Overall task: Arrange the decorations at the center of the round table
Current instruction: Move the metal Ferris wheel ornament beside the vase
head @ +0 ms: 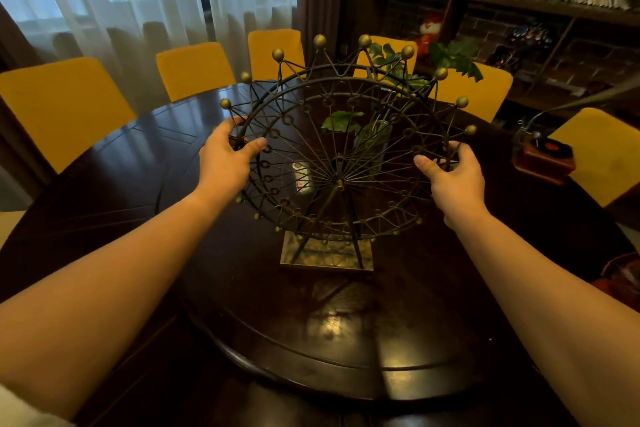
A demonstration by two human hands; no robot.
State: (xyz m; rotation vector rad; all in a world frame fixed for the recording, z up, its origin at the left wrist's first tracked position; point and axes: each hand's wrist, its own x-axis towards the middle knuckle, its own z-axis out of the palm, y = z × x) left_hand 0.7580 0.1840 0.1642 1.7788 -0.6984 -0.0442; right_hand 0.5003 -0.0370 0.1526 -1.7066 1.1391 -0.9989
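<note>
Gripping wire Ferris wheel (pixel 337 163), both hands (pixel 227 156).

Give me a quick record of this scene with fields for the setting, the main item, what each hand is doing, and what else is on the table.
setting: round dark table with yellow chairs
main item: wire ferris wheel, upright on a square base
left hand: fingers on the wheel's left rim
right hand: fingers on the wheel's right rim
behind wheel: vase of green leaves
table's right edge: small record player

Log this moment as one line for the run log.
left hand: grips wheel rim | right hand: grips rim | Ferris wheel ornament: base on turntable | plant vase: behind
</note>
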